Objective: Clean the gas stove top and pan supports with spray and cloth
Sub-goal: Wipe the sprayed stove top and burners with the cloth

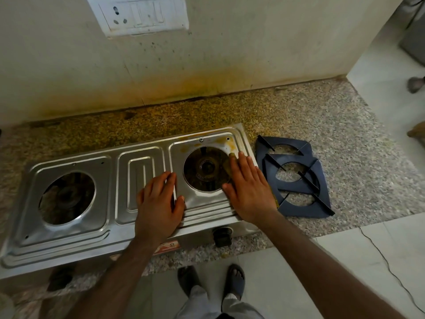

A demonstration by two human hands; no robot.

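A steel two-burner gas stove top [76, 240] lies on a granite counter with both burner openings bare. My left hand [158, 201] rests flat on the steel between the middle ridges and the right burner opening [205, 172]. My right hand [249, 189] presses flat on a yellow-green cloth [231, 157] at that opening's right rim; only the cloth's edges show. Yellow stains [218, 141] mark the steel behind the opening. Two dark pan supports [299, 187] lie stacked on the counter right of the stove. No spray bottle is in view.
The stained wall [207, 65] rises just behind the counter, with a switch plate [140, 14] above. A black stove knob [222, 236] sticks out at the front. The counter's edge runs along the front, with my feet [211, 282] and a thin cable [386, 259] on the floor below.
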